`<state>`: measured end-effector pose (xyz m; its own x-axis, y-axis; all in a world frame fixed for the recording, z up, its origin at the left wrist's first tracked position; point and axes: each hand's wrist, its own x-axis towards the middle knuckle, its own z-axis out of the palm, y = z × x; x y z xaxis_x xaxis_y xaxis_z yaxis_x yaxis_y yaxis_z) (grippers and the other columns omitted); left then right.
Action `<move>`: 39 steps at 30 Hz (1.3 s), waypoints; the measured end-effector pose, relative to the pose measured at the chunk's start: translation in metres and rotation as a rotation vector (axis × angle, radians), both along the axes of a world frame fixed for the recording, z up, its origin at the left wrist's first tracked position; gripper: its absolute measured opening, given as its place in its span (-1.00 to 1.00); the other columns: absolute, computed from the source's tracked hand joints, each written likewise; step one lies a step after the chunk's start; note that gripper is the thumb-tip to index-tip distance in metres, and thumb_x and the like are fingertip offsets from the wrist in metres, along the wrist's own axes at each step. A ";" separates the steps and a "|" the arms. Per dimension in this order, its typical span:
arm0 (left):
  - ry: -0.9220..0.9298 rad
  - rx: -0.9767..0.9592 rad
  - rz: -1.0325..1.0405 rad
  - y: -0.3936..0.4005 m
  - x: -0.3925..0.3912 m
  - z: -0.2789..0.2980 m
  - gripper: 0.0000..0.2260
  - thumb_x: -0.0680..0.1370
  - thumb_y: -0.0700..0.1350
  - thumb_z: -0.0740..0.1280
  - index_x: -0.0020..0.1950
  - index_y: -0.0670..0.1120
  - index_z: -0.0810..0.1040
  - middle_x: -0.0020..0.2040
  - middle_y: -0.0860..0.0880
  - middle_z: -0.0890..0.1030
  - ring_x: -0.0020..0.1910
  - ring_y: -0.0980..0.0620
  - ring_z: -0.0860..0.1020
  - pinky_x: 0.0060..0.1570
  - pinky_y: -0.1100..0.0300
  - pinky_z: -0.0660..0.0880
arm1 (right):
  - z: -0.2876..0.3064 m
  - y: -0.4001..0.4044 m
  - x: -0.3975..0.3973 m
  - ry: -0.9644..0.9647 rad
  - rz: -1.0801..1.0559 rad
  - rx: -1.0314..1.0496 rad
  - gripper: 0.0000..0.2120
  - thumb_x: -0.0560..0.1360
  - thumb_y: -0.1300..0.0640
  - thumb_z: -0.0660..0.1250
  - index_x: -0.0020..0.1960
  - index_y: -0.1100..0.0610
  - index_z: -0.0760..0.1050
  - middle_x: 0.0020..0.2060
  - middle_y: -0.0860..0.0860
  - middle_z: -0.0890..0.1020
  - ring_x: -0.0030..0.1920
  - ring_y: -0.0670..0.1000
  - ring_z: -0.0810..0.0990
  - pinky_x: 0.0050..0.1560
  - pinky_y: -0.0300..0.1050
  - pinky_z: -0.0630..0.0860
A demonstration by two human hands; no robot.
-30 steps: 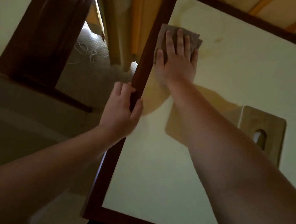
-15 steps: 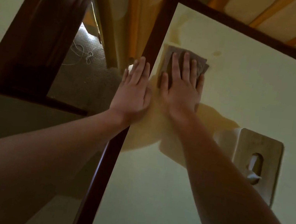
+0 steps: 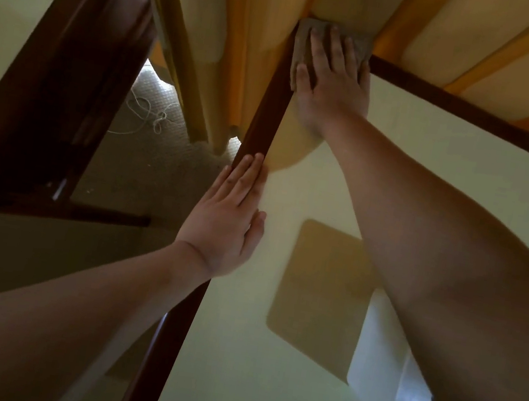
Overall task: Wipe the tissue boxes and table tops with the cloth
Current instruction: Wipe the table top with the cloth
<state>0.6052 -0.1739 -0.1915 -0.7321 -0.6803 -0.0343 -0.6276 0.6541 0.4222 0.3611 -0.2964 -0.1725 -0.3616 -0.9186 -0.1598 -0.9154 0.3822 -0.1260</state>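
1. Since half a second ago: cloth (image 3: 333,43) pushed up the frame into the far corner of the table top (image 3: 420,148), now at upper centre; left hand (image 3: 224,225) dropped back down the dark wooden edge (image 3: 267,110).
2. Right hand (image 3: 332,82): fingers straight and spread, pressing flat on the cloth, nothing pinched or curled round.
3. Left hand: flat and relaxed, resting across the dark edge and pale surface at centre frame, holding nothing.
4. Tissue box (image 3: 399,388): lower right, partly hidden under the right forearm, apart from both hands.
5. Risks, as a judgement: cloth overhanging the corner, so likely to slip off with one more outward push; forearm passing right above the box, so a sideways sweep could knock it.
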 end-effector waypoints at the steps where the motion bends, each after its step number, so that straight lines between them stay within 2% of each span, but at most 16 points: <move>1: 0.004 0.002 0.000 0.000 0.000 -0.001 -0.40 0.70 0.07 -0.03 0.68 -0.19 0.04 0.69 -0.13 0.04 0.68 -0.01 -0.07 0.65 -0.02 -0.05 | 0.000 0.000 0.000 -0.008 -0.011 0.003 -0.38 0.72 -0.24 -0.15 0.73 -0.14 -0.19 0.73 -0.06 -0.16 0.72 0.03 -0.19 0.68 0.14 -0.22; 3: 0.017 -0.002 -0.001 0.000 0.000 -0.002 -0.41 0.70 0.06 -0.03 0.68 -0.19 0.05 0.69 -0.13 0.05 0.68 -0.02 -0.06 0.65 -0.04 -0.03 | 0.000 0.003 -0.003 -0.034 -0.081 0.010 -0.38 0.72 -0.24 -0.16 0.73 -0.13 -0.19 0.73 -0.05 -0.17 0.72 0.04 -0.20 0.68 0.16 -0.22; 8: 0.044 -0.016 0.002 -0.001 0.000 -0.007 -0.42 0.70 0.04 -0.01 0.67 -0.21 0.09 0.69 -0.14 0.07 0.68 -0.03 -0.05 0.64 -0.04 -0.02 | 0.000 0.035 -0.032 -0.100 -0.478 0.009 -0.35 0.71 -0.23 -0.15 0.73 -0.09 -0.21 0.72 0.00 -0.20 0.71 0.07 -0.22 0.66 0.23 -0.23; 12: 0.056 -0.025 0.006 0.000 0.000 -0.007 -0.42 0.70 0.05 -0.02 0.67 -0.20 0.10 0.68 -0.14 0.10 0.67 -0.04 -0.02 0.64 -0.03 -0.01 | 0.002 0.043 -0.031 -0.112 -0.592 0.020 -0.35 0.72 -0.21 -0.16 0.73 -0.05 -0.24 0.72 0.02 -0.24 0.71 0.09 -0.24 0.66 0.25 -0.24; 14: 0.067 -0.024 0.007 -0.001 0.000 -0.010 -0.42 0.69 0.05 -0.02 0.67 -0.20 0.11 0.68 -0.14 0.10 0.67 -0.04 -0.02 0.64 -0.02 -0.02 | 0.003 0.037 -0.013 -0.113 -0.538 0.025 -0.36 0.73 -0.21 -0.16 0.73 -0.05 -0.25 0.72 0.04 -0.25 0.71 0.10 -0.25 0.66 0.25 -0.25; 18: 0.102 0.018 0.014 -0.007 0.000 -0.015 -0.40 0.67 0.06 -0.02 0.66 -0.20 0.14 0.67 -0.15 0.14 0.66 -0.06 0.02 0.63 -0.06 0.01 | 0.003 0.044 0.039 -0.083 -0.247 0.006 -0.38 0.73 -0.20 -0.14 0.73 -0.09 -0.21 0.72 0.00 -0.20 0.71 0.08 -0.23 0.67 0.19 -0.25; 21: 0.091 0.041 0.020 -0.006 0.001 -0.016 -0.40 0.68 0.09 -0.04 0.68 -0.16 0.09 0.69 -0.12 0.09 0.67 -0.05 -0.01 0.64 -0.03 -0.03 | 0.002 0.059 0.037 -0.084 -0.107 0.013 -0.38 0.73 -0.23 -0.14 0.73 -0.14 -0.20 0.73 -0.05 -0.18 0.71 0.05 -0.21 0.68 0.15 -0.24; 23: 0.099 0.038 0.020 -0.005 0.002 -0.014 -0.40 0.69 0.10 -0.04 0.69 -0.15 0.07 0.69 -0.10 0.07 0.68 -0.05 -0.01 0.64 -0.05 -0.02 | 0.001 0.070 0.012 -0.074 -0.158 0.011 -0.38 0.72 -0.24 -0.14 0.73 -0.15 -0.21 0.73 -0.05 -0.17 0.71 0.04 -0.21 0.67 0.16 -0.21; 27: 0.088 0.045 0.016 -0.005 0.001 -0.012 -0.39 0.69 0.12 -0.07 0.69 -0.15 0.07 0.69 -0.10 0.06 0.68 -0.04 -0.02 0.64 -0.05 -0.03 | -0.002 0.104 -0.047 -0.061 -0.498 0.017 -0.36 0.72 -0.25 -0.16 0.73 -0.10 -0.22 0.72 -0.02 -0.19 0.71 0.07 -0.21 0.67 0.23 -0.19; 30: 0.088 0.038 0.016 -0.005 0.001 -0.011 -0.39 0.69 0.11 -0.08 0.68 -0.16 0.10 0.69 -0.11 0.08 0.68 -0.06 0.00 0.64 -0.05 -0.02 | 0.000 0.113 -0.055 -0.084 -0.641 0.044 -0.35 0.72 -0.24 -0.17 0.73 -0.08 -0.24 0.72 -0.01 -0.24 0.71 0.07 -0.23 0.67 0.23 -0.23; 32: 0.094 0.043 0.012 -0.006 0.002 -0.011 -0.40 0.69 0.10 -0.07 0.68 -0.16 0.09 0.69 -0.11 0.07 0.68 -0.06 -0.01 0.64 0.00 -0.07 | 0.003 0.107 -0.037 -0.094 -0.616 0.039 -0.36 0.73 -0.22 -0.16 0.73 -0.07 -0.25 0.72 0.01 -0.25 0.71 0.08 -0.24 0.66 0.24 -0.24; 35: 0.107 0.040 0.008 -0.005 0.002 -0.009 -0.40 0.69 0.09 -0.06 0.67 -0.18 0.12 0.69 -0.12 0.09 0.67 -0.07 0.01 0.64 0.05 -0.10 | 0.003 0.112 0.012 -0.096 -0.402 0.010 -0.37 0.73 -0.22 -0.16 0.73 -0.10 -0.25 0.72 0.00 -0.23 0.71 0.08 -0.24 0.67 0.21 -0.23; 39: 0.095 0.063 0.004 -0.007 0.002 -0.008 -0.39 0.67 0.08 -0.07 0.65 -0.22 0.16 0.67 -0.17 0.12 0.66 -0.11 0.04 0.63 -0.07 -0.02 | 0.000 0.154 0.068 -0.133 -0.214 -0.036 -0.38 0.72 -0.24 -0.12 0.73 -0.16 -0.19 0.73 -0.05 -0.16 0.71 0.04 -0.21 0.68 0.16 -0.25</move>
